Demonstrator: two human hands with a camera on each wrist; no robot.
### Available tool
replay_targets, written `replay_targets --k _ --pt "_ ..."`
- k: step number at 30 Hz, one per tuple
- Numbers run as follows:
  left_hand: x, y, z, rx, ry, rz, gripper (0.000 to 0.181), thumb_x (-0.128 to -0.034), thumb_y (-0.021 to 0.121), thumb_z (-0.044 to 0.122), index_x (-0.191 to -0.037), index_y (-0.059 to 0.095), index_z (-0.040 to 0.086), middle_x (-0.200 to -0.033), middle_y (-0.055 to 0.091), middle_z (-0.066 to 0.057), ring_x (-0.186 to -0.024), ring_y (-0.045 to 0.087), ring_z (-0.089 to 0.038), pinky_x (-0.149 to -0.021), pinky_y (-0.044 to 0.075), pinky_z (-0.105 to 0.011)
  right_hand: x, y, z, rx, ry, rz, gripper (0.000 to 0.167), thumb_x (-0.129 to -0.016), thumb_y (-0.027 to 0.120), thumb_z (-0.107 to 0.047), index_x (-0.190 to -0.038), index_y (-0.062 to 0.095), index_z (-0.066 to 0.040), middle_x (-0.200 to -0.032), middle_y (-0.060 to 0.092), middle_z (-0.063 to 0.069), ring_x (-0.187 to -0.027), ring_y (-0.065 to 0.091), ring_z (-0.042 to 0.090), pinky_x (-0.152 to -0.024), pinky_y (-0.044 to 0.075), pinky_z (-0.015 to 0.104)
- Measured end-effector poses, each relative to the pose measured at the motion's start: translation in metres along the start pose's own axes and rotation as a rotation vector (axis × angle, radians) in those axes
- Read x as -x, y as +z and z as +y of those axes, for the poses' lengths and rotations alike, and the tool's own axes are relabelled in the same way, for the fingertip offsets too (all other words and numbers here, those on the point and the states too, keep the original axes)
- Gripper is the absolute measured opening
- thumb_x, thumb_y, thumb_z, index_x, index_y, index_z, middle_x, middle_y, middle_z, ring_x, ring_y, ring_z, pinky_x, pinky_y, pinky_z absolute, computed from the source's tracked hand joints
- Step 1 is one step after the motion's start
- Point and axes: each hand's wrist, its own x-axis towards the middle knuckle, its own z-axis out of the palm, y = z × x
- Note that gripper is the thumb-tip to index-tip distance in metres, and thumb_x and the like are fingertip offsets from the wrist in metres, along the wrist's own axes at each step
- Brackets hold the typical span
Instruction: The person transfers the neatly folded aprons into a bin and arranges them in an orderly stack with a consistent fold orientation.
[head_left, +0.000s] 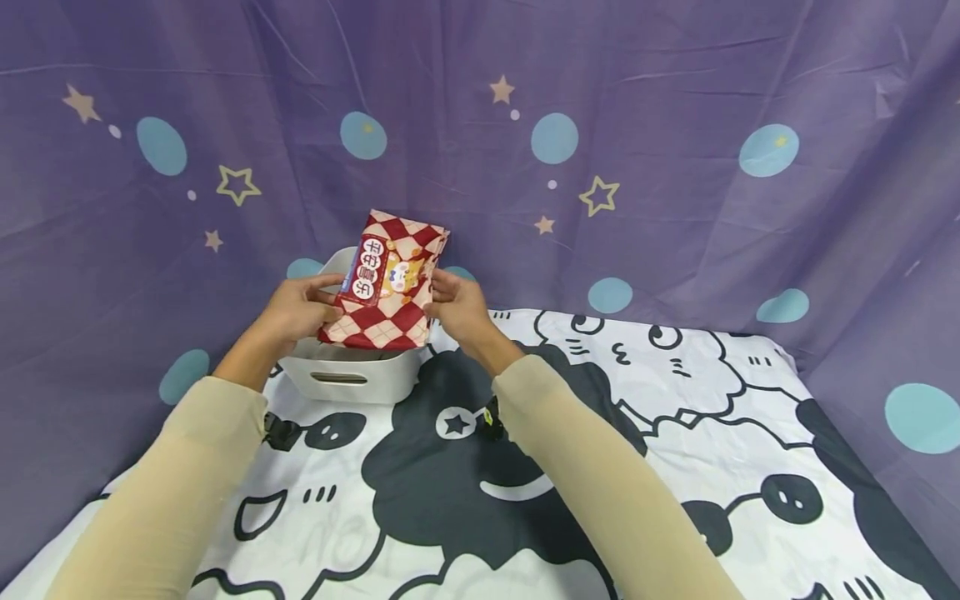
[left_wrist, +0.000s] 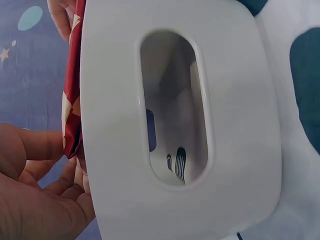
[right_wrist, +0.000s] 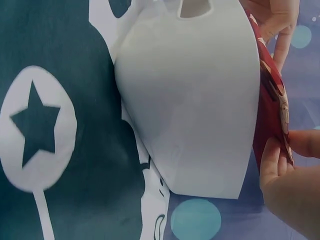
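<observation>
A flat packet (head_left: 386,283) with red and cream diamond checks, a cartoon animal and Chinese characters is held tilted above a white plastic basket (head_left: 352,375). My left hand (head_left: 296,312) pinches its left edge between thumb and fingers. On the right edge, my right hand (head_left: 465,308) pinches it the same way. From the left wrist view, the packet (left_wrist: 73,100) appears edge-on beside the basket wall (left_wrist: 240,125), gripped low down by the left hand (left_wrist: 45,190). In the right wrist view the right hand (right_wrist: 295,185) grips the packet (right_wrist: 272,105). The packet hides much of the basket's inside.
The basket stands on a cloth (head_left: 615,450) printed with black and white cartoon sheep, at its far left part. Close behind hangs a purple curtain (head_left: 465,167) with stars and blue dots. The basket's front wall has a slot handle (head_left: 339,378).
</observation>
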Motion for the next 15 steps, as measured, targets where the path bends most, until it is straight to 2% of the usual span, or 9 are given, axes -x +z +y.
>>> replay_targets --k 6,15 --pt "-0.001 -0.005 -0.004 -0.018 -0.043 0.014 0.063 -0.0971 0.059 -0.002 -0.157 0.041 0.008 -0.126 0.051 -0.022 -0.092 0.059 -0.022 -0.067 0.056 -0.026 0.001 0.008 0.004 0.005 0.01 0.006 0.064 -0.087 0.062 0.019 -0.148 0.049 0.004 -0.141 0.058 0.022 -0.12 0.059 0.029 -0.099 0.053 0.034" --pt "0.0 -0.006 -0.01 -0.057 -0.073 0.035 0.062 -0.0966 0.06 -0.002 -0.155 0.044 0.008 -0.124 0.053 -0.02 -0.091 0.058 -0.02 -0.066 0.055 -0.025 0.0 0.015 0.006 0.029 0.03 0.009 0.062 -0.088 0.062 0.018 -0.147 0.05 0.004 -0.139 0.06 0.022 -0.118 0.06 0.028 -0.099 0.053 0.035"
